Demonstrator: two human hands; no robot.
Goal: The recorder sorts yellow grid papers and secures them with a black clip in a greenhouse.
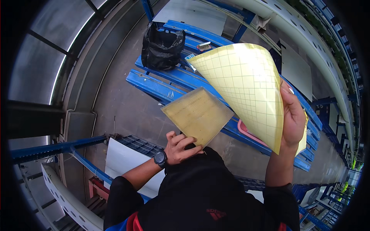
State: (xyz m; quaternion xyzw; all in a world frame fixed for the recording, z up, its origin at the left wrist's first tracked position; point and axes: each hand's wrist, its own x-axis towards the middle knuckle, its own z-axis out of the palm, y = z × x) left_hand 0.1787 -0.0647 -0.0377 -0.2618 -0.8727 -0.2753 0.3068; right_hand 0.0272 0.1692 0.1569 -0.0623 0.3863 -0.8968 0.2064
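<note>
My left hand (182,147), with a dark watch on its wrist, grips the near corner of a flat, square, yellowish translucent panel (199,114). Fine ridges run across the panel, and it lies close to my body, over the edge of a blue metal bench. My right hand (292,115) holds a large, glossy yellow sheet printed with a grid (245,83) by its right edge. The sheet curls upward and bends over the bench. Part of a pink plastic tray (251,133) shows beneath it; the remainder is hidden.
A bin-like container lined with a black plastic bag (162,49) stands on the slatted blue bench (162,85). Small white clips (170,94) lie on a near slat. Farther back is a small box (204,46). A long white perforated beam (312,49) curves along the right.
</note>
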